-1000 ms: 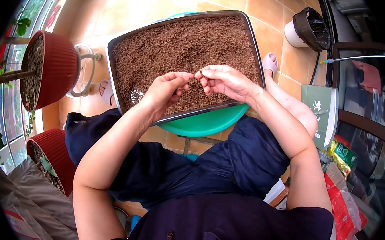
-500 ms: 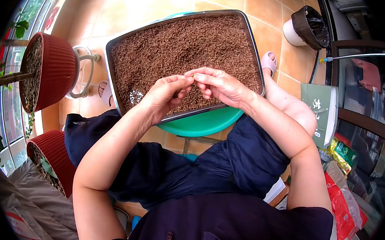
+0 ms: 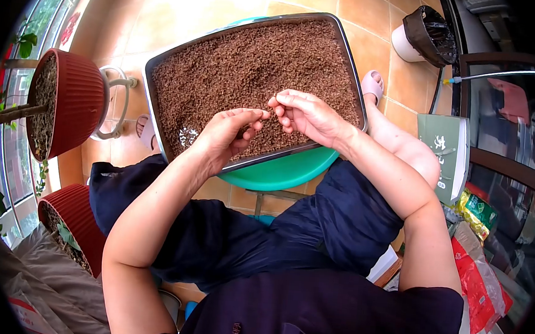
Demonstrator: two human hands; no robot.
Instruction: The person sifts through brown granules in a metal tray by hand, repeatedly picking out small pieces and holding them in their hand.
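Note:
Both hands hover over a dark-rimmed tray (image 3: 148,90) filled with brown crumbly granules (image 3: 244,60). My left hand (image 3: 229,133) is closed in a pinch, thumb against forefinger, above the tray's near side. Just to its right, my right hand (image 3: 308,117) pinches too, with its fingertips close to the left ones but apart from them. Whatever lies between the fingertips is too small to make out. A small cluster of white bits (image 3: 188,136) lies on the granules at the near left corner.
The tray rests on a green round support (image 3: 279,174) between my knees. Red ribbed plant pots (image 3: 76,104) stand on the left. To the right are a lined bin (image 3: 406,45), a green paper bag (image 3: 433,147) and a red packet (image 3: 473,287).
My fingertips were touching half a second ago; now there is a small gap between them. My right hand has lifted slightly away, and the left has dipped a little.

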